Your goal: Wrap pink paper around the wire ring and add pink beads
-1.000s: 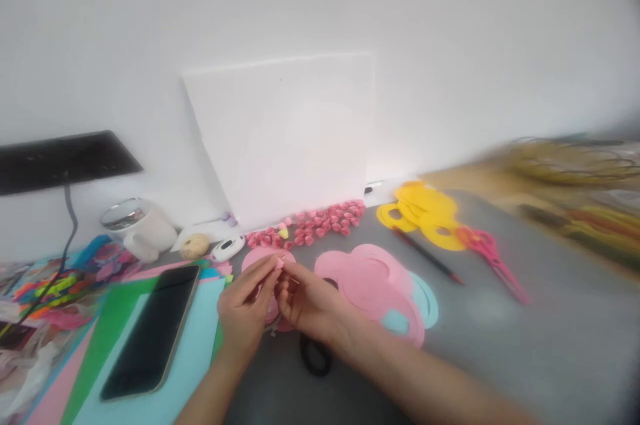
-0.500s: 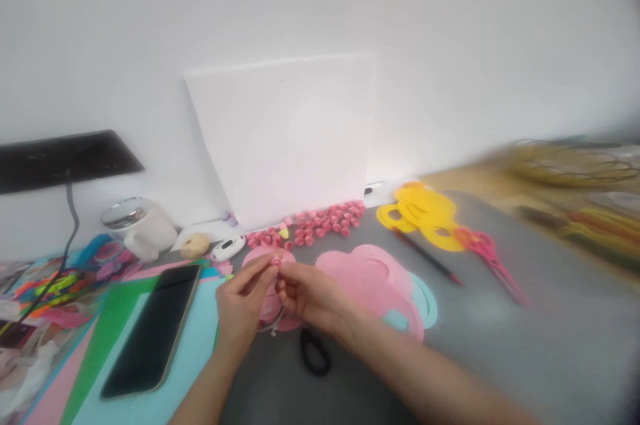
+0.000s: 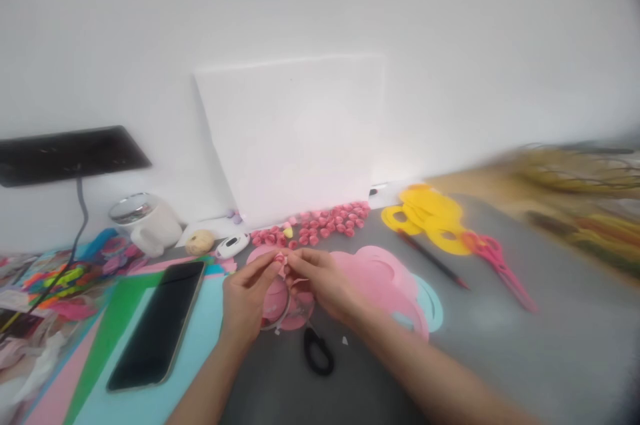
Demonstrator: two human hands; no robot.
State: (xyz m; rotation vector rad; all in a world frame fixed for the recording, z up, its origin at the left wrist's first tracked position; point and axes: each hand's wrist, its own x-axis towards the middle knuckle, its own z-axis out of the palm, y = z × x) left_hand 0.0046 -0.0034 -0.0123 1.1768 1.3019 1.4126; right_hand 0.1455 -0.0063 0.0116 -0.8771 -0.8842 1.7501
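L hand [image 3: 245,295] + R hand [image 3: 327,281] meet approx. mid-view, thumb & fingertips of both pinching a small pink paper pc [image 3: 281,259] btwn them, held up off the gray tabletop [image 3: 565,351]. Pc partly hidden by fingers, blurred; can't tell exact fold.

Tips for handling, IMO: light pinch, tips only; paper looks thin, prob. creases or flattens if squeezed. One hand steady, other does fine shaping. Don't let both let go at once, or it may spring loose.

Below hands: round pink item w/ pale rim [image 3: 275,305], can't ID. Black scissors handle [image 3: 319,353] just nearer, small white scrap [image 3: 345,340] beside it. R of hands: pink paper cutouts [image 3: 375,271], pale blue one [image 3: 434,305] poking out; then pencil [image 3: 435,261], yellow cutouts [image 3: 433,208], pink scissors [image 3: 500,265]. Beyond: cluster of small pink paper rolls [image 3: 333,219] at foot of white board [image 3: 295,138]. Far L: phone [image 3: 159,325] on colored sheets [image 3: 127,305].
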